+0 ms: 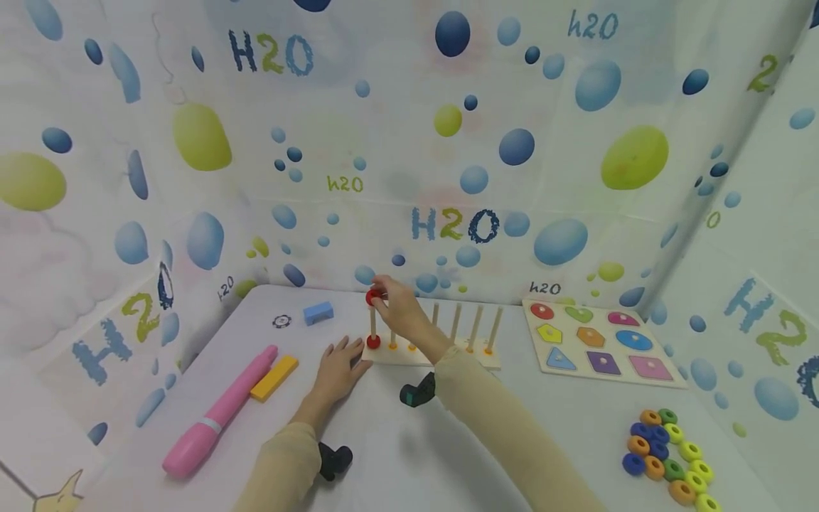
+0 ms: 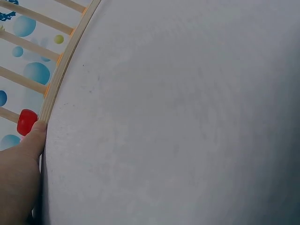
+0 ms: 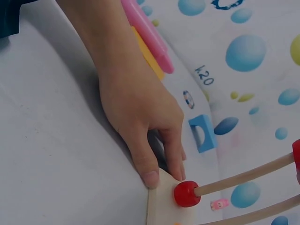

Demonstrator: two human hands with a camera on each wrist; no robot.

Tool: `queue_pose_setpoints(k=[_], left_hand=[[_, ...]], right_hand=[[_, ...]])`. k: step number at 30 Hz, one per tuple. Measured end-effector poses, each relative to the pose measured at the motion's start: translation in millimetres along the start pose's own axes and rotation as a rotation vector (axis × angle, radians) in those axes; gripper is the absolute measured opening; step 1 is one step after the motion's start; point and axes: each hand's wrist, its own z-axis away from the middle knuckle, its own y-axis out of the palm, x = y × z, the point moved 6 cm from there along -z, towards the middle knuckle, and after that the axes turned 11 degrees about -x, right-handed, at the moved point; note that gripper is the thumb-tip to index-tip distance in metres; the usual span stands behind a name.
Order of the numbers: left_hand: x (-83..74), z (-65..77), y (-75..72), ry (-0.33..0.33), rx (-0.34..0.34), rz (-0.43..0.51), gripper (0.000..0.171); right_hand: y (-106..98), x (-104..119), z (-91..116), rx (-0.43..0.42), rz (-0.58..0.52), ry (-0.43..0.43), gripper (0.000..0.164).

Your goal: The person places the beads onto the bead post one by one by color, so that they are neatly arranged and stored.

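Note:
A wooden peg board (image 1: 422, 358) with a row of upright pegs stands near the back of the table. One red ring (image 1: 374, 342) lies at the foot of its leftmost peg. At the top of that same peg, my right hand (image 1: 399, 309) pinches another red ring (image 1: 372, 298) between thumb and fingers. My left hand (image 1: 338, 370) holds the board's left end. In the right wrist view its thumb (image 3: 151, 179) lies on the near edge, with the fingers on the far side.
At right lie several loose coloured rings (image 1: 674, 469) and a shape puzzle board (image 1: 604, 345). To the left are a pink club-like stick (image 1: 220, 416), a yellow block (image 1: 274, 378) and a blue arch block (image 1: 318, 313). A patterned sheet (image 1: 409, 142) hangs behind the table.

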Motion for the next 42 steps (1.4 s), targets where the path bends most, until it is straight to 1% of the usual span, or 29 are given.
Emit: queue_pose_setpoints(k=[6,10,13,16,20,26,30,32,35,38,42], left_hand=[[-3.7,1.9,5.2,0.004,0.011,0.001,0.057],[-7.0,1.1,6.0,0.012,0.016,0.006,0.057],[-9.6,-1.4,5.8,0.022,0.017,0.007,0.057],[-12.4,-4.8,5.7,0.041,0.012,0.005,0.056],[-15.6,-8.9,7.7,0.061,0.016,-0.006,0.057],[-18.4,-10.7,10.9,0.065,0.024,-0.005,0.057],[-17.2,-9.5,11.8,0.071,0.026,-0.004,0.056],[-15.4,-8.7,11.6,0.074,0.025,-0.003,0.056],[-11.1,-7.8,9.8,0.062,0.03,0.003,0.057],[-6.2,-7.1,7.0,0.046,0.03,0.008,0.057],[0.7,-5.1,1.8,0.036,0.029,0.012,0.058]], right_hand=[[-2.4,-4.9,3.6,0.036,0.037,0.032,0.034],[-9.4,-8.0,5.6,0.006,0.057,0.037,0.033],[-16.5,-10.1,5.3,-0.041,0.063,0.031,0.032],[-21.7,-14.6,5.1,-0.06,0.057,0.052,0.031],[-26.4,-20.5,6.2,-0.058,0.05,0.074,0.031],[-33.9,-26.3,8.6,-0.05,0.035,0.062,0.031],[-49.4,-29.4,11.6,-0.085,-0.033,0.088,0.032],[-59.9,-33.7,13.5,-0.116,-0.085,0.129,0.031],[-78.2,-42.8,16.4,-0.182,-0.139,0.205,0.03],[-96.8,-53.2,19.5,-0.252,-0.158,0.268,0.028],[-118.1,-66.3,27.0,-0.302,-0.141,0.317,0.027]])
